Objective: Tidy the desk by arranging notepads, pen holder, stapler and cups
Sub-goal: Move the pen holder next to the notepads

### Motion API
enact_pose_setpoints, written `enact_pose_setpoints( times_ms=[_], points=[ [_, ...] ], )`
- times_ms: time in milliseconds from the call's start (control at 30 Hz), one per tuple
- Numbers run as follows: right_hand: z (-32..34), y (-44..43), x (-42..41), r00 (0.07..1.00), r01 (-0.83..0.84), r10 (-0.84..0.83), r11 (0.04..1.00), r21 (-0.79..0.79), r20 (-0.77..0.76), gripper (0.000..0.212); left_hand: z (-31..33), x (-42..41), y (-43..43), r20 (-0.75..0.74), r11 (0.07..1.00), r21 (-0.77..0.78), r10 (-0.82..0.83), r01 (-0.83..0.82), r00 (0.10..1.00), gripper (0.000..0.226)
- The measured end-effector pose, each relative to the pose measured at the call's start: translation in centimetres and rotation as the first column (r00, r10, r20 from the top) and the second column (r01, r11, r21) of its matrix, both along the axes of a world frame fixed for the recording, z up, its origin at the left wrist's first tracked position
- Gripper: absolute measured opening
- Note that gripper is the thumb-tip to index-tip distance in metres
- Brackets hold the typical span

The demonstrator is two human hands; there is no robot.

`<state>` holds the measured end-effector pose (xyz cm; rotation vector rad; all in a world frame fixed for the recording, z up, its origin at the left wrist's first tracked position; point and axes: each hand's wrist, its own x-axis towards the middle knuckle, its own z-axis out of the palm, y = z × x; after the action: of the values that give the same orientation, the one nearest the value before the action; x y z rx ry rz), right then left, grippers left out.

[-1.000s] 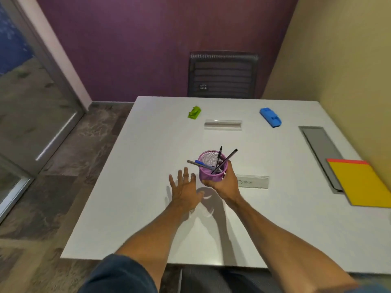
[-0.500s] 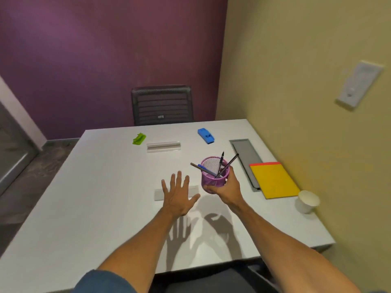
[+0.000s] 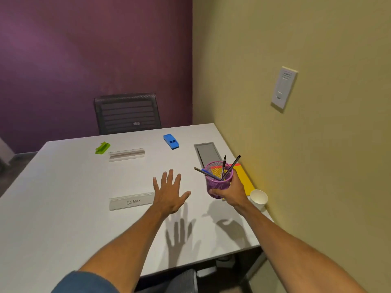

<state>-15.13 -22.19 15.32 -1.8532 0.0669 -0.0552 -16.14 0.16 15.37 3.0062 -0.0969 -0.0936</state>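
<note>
My right hand (image 3: 229, 192) grips a purple mesh pen holder (image 3: 218, 177) with several pens in it, held in the air above the white desk (image 3: 63, 208), partly in front of a yellow notepad (image 3: 244, 179). A white paper cup (image 3: 259, 198) stands just right of that hand, near the wall. My left hand (image 3: 169, 193) hovers over the desk with fingers spread, holding nothing. A blue stapler (image 3: 171, 141) lies at the far side, and a green stapler-like object (image 3: 102, 148) lies far left.
Two clear name-plate holders lie on the desk, one (image 3: 132, 201) beside my left hand and one (image 3: 126, 154) farther back. A grey cable tray (image 3: 206, 152) is set into the desk by the yellow wall. A black chair (image 3: 127, 113) stands behind the desk.
My right hand has carried the pen holder to the right, over the yellow notepad and close to the paper cup. The view has turned right; my left hand stays spread.
</note>
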Motion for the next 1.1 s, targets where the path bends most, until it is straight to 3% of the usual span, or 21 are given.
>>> enact_pose_setpoints(
  times_ms=[400, 600, 867, 1100],
  points=[
    [-2.9, -4.3, 11.9, 1.000, 0.022, -0.022, 1.000, 0.009, -0.018, 0.082, -6.2, 12.5, -4.3, -0.029, 0.998, 0.009, -0.063, 0.063, 0.998, 0.077],
    [-5.3, -5.6, 19.8, 0.998, 0.069, -0.068, 0.996, 0.062, -0.018, 0.076, -11.0, 20.4, -5.3, -0.020, 0.997, 0.014, -0.070, 0.070, 0.997, 0.102],
    [-11.3, -5.8, 28.0, 0.982, 0.175, -0.173, 0.984, 0.023, -0.080, 0.092, -18.0, 26.8, -7.4, -0.089, 0.994, 0.002, -0.107, 0.107, 0.990, 0.098],
    [-13.5, -6.2, 33.2, 0.968, 0.229, -0.225, 0.973, 0.029, -0.112, 0.089, -21.9, 29.3, -7.2, -0.128, 0.997, -0.042, -0.070, 0.065, 0.989, 0.091]
  ],
)
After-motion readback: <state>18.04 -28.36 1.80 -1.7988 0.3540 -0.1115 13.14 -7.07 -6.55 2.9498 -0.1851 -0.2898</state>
